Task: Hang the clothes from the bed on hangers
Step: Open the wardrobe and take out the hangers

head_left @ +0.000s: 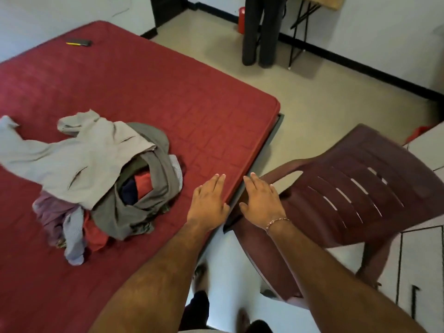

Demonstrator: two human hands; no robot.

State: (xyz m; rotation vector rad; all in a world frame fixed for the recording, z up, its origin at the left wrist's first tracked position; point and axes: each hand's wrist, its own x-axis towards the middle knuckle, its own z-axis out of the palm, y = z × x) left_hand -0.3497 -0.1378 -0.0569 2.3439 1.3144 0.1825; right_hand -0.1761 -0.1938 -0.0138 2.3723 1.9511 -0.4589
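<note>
**Both hands out flat near bed edge, clothes pile untouched**

Room w/ pale floor (312, 111) and white walls w/ dark skirting is filling the view; a bed (149, 92) w/ red quilted mattress is taking up the left side. A maroon plastic chair (355, 188) w/ slatted back is sitting just beside the bed's near-right edge, tilted in view. Far back, a person's dark trouser legs (262, 32) are standing near a folding table leg, red cylinder (241, 20) on the floor beside them. A small dark item w/ yellow strip (79, 42) is lying on the mattress near the far-left corner, too small to identify.

Clothes pile (96, 179) is lying on the bed, left of centre: light grey shirt spread on top, darker grey garment under it, red, navy and purple pieces showing underneath. Pile is well apart from both hands.

Left hand (209, 203) is reaching out palm-down over the mattress near its edge, fingers straight and close together, holding nothing. Right hand (260, 200) is palm-down over the gap btwn bed frame and chair, fingers straight, slightly spread, holding nothing; thin bracelet (277, 222) on its wrist. Can't tell whether either hand is touching what's under it.
</note>
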